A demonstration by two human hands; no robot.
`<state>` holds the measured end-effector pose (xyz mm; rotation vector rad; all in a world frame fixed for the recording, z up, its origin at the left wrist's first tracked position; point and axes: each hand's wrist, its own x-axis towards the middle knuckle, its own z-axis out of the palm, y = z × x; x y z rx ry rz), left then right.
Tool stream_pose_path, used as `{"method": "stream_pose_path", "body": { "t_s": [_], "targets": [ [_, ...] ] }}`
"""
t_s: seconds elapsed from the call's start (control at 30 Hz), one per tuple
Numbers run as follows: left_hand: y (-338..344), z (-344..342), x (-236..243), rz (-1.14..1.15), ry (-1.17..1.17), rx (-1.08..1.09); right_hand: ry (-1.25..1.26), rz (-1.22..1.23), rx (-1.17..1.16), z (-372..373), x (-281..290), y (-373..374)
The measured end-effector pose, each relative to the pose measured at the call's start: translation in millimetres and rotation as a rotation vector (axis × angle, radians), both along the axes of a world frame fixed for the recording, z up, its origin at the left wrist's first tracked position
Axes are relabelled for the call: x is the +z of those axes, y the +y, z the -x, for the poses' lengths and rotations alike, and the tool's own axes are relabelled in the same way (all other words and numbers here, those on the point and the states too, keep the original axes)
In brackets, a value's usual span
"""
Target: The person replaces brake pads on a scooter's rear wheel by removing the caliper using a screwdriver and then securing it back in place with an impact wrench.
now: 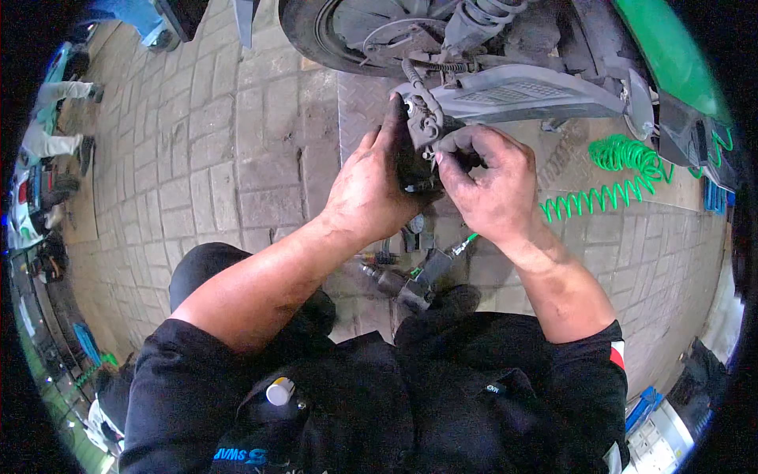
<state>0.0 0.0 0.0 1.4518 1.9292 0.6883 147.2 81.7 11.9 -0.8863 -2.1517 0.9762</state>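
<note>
In front of me, below the scooter's wheel (320,35), hangs a dirty grey brake caliper (424,125) on a ribbed black hose (414,75). My left hand (367,183) is wrapped around its left side, with blackened fingers pointing up along it. At the caliper's lower right, my right hand (496,178) is closed, thumb and forefinger pinched together. A small metal piece (429,155) shows by those fingertips; I cannot make out its kind. The inner side of the caliper is dark and partly hidden by my hands.
An air impact wrench (414,284) lies on the paving between my knees, joined to a green coiled air hose (604,197) running right. A grey swingarm cover (529,95) and green body panel (671,51) hang overhead. People's legs (59,142) show at far left.
</note>
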Motion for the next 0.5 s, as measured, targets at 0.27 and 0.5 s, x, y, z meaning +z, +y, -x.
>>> {"method": "stream_pose_path", "body": {
  "t_s": [0.27,0.5],
  "targets": [
    [0.0,-2.6,-5.5,0.024,0.044,0.002,0.0,0.009,-0.017,0.6,-0.6,-2.1],
    [0.5,-5.2,-1.9,0.019,0.041,0.011,-0.002,-0.007,-0.043,1.3,-1.3,-2.6]
  ]
}}
